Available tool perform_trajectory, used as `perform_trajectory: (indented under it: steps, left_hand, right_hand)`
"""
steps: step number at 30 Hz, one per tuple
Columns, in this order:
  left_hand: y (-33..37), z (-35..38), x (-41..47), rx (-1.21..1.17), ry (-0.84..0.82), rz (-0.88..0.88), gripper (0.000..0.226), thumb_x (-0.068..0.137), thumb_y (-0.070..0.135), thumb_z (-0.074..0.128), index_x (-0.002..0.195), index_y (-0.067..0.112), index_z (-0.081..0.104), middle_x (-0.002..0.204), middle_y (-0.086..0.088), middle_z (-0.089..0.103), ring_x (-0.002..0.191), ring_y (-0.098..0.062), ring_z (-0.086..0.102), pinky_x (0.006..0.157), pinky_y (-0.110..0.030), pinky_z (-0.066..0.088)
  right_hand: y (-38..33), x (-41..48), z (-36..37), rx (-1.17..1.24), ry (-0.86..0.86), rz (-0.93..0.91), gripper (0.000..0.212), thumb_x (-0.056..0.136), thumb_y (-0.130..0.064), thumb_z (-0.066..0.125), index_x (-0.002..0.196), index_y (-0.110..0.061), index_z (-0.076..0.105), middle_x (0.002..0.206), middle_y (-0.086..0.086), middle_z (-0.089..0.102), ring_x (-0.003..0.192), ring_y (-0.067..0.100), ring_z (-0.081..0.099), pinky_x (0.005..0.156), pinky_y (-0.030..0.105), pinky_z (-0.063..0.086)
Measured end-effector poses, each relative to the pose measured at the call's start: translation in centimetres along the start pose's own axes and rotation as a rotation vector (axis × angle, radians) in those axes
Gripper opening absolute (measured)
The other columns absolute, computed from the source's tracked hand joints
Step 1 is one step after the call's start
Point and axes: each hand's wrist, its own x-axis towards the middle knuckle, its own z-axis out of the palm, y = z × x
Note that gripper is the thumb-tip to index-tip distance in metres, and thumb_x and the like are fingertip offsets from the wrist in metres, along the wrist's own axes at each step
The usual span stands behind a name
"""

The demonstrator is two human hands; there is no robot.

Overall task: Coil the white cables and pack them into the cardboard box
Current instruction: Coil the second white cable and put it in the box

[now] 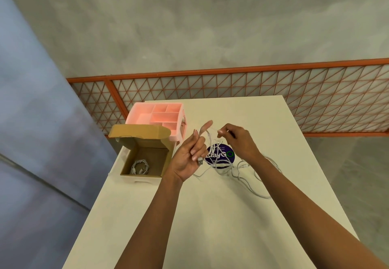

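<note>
Above the counter (210,226), the left hand (189,157) grips the white cable (211,140) by its plug end, the right hand (240,140) pinches the strand just beside, and the cardboard box (141,174) lies nearer the left hand.

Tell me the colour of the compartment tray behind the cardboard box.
Pink. The organiser tray shows best in the head view.

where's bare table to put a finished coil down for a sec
Bare: near end of the table, this side of the cardboard box; and the far strip right of the pink organizer. Crowded: loose white cables around the purple sticker.
</note>
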Motion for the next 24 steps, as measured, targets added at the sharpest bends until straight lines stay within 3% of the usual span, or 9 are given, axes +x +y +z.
perform_trajectory:
  steps: [3,7,9,11,13,18,20,22,24]
  left_hand:
    - [0.4,0.1,0.3,0.102,0.082,0.069,0.05,0.098,0.027,0.034,0.145,0.01,0.034,0.049,0.007,0.039,0.044,-0.004,0.04,0.059,-0.017,0.039]
    - [0.7,0.0,0.9,0.27,0.204,0.197,0.044,0.1,0.021,0.033,0.143,0.012,0.036,0.061,0.004,0.06,0.068,-0.01,0.065,0.097,-0.027,0.047]
    - [0.6,-0.3,1.3,0.283,0.23,0.226,0.043,0.101,0.019,0.032,0.143,0.011,0.034,0.072,0.0,0.07,0.083,-0.016,0.07,0.095,-0.029,0.051]
    - [0.5,-0.4,1.5,0.269,0.263,0.214,0.049,0.098,0.024,0.036,0.145,0.012,0.029,0.084,-0.005,0.074,0.095,-0.02,0.07,0.091,-0.026,0.052]
    - [0.4,-0.6,1.6,0.232,0.281,0.18,0.052,0.099,0.025,0.035,0.148,0.014,0.023,0.095,-0.009,0.074,0.104,-0.023,0.067,0.088,-0.025,0.053]
    - [-0.2,-0.5,1.8,0.38,0.319,0.109,0.048,0.104,0.025,0.03,0.15,0.02,0.018,0.109,-0.009,0.071,0.108,-0.023,0.065,0.079,-0.024,0.054]
    - [-0.4,-0.6,1.8,0.504,0.313,0.074,0.048,0.104,0.026,0.03,0.15,0.021,0.018,0.115,-0.01,0.068,0.112,-0.023,0.063,0.09,-0.029,0.052]
    - [-0.5,-1.0,1.7,0.639,0.308,0.027,0.048,0.103,0.027,0.033,0.15,0.021,0.022,0.128,-0.002,0.06,0.126,-0.018,0.052,0.109,-0.037,0.038]
    - [-0.5,-1.2,1.6,0.795,0.317,-0.031,0.047,0.103,0.03,0.035,0.149,0.025,0.027,0.144,0.005,0.043,0.136,-0.011,0.036,0.117,-0.038,0.024]
  right_hand:
    - [0.5,-0.8,0.7,-0.122,-0.186,0.007,0.025,0.101,-0.022,0.043,0.09,-0.013,0.063,0.056,-0.009,0.049,0.046,0.002,0.046,0.05,0.013,0.035]
    - [0.4,-1.6,1.2,-0.144,-0.376,0.062,0.033,0.102,-0.017,0.039,0.076,-0.028,0.056,0.057,-0.011,0.051,0.049,-0.002,0.049,0.057,0.012,0.037]
    - [0.0,-1.8,1.2,-0.168,-0.442,0.083,0.031,0.102,-0.017,0.039,0.083,-0.02,0.063,0.051,-0.012,0.052,0.048,-0.002,0.049,0.057,0.012,0.037]
    - [-0.7,-1.8,1.0,-0.178,-0.496,0.093,0.031,0.102,-0.017,0.039,0.093,-0.009,0.067,0.051,-0.011,0.05,0.044,-0.004,0.048,0.052,0.008,0.036]
    - [-1.5,-1.9,0.7,-0.223,-0.532,0.08,0.032,0.102,-0.022,0.039,0.093,-0.01,0.068,0.054,-0.008,0.049,0.046,-0.002,0.047,0.051,0.008,0.035]
    - [-2.9,-1.9,0.1,-0.297,-0.65,0.075,0.035,0.101,-0.031,0.039,0.083,-0.015,0.066,0.054,-0.004,0.053,0.045,0.009,0.046,0.057,0.023,0.039]
    - [-3.5,-1.8,-0.3,-0.307,-0.648,0.07,0.039,0.101,-0.033,0.04,0.078,-0.013,0.064,0.05,-0.005,0.054,0.037,0.006,0.046,0.058,0.025,0.042]
    - [-4.1,-1.7,-0.8,-0.349,-0.609,0.042,0.042,0.1,-0.036,0.042,0.072,-0.013,0.064,0.044,-0.008,0.052,0.036,0.004,0.045,0.057,0.022,0.042]
    - [-4.6,-1.5,-1.3,-0.414,-0.56,-0.003,0.046,0.099,-0.039,0.043,0.069,-0.013,0.064,0.044,-0.007,0.049,0.041,0.007,0.042,0.053,0.02,0.036]
